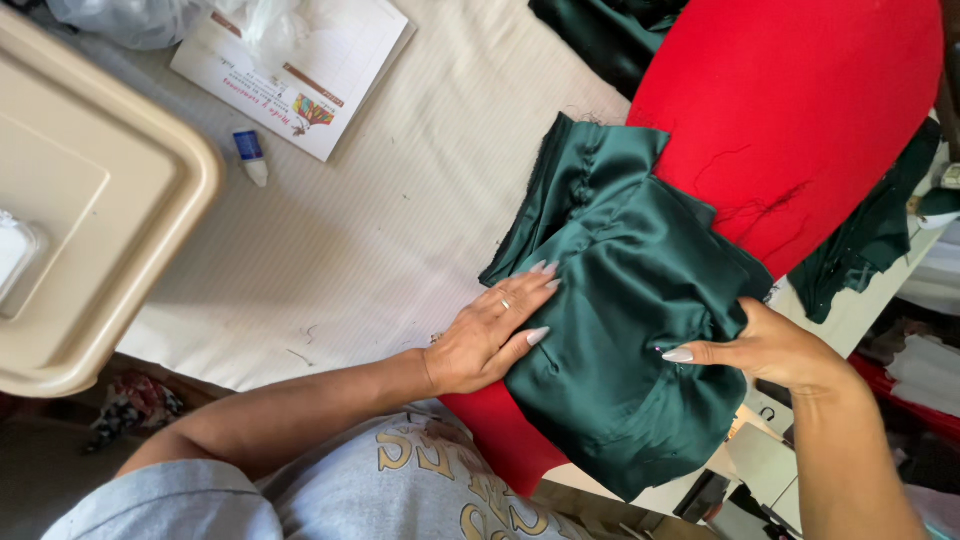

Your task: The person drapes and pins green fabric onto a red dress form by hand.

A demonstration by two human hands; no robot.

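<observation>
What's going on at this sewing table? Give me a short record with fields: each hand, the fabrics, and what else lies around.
left hand: left hand lies flat, fingers spread, on the edge of the green satin fabric
right hand: right hand pinches the same fabric's right side
fabric below: red fabric lies under the green piece
surface: table cover, off-white and ribbed
nearby: beige plastic lid at the left; printed booklet; small white bottle with a blue label

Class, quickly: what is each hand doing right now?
Left hand: open, flat on the folded dark green satin fabric.
Right hand: closed, pinching the same fabric's edge.
</observation>
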